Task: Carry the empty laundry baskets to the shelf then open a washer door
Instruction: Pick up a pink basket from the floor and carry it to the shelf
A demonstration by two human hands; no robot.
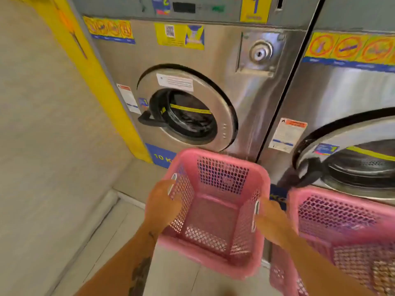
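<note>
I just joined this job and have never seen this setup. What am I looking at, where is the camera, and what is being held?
There is no machine arm here: a person works with bare hands. The single picture comes from a camera worn on their head, looking forward and down. The left hand and the right hand each grip a side handle of an empty pink basket. A second pink basket sits to its right, partly out of frame. Behind them stand two steel machines, the left washer and the right washer. Both have round doors that look closed.
</note>
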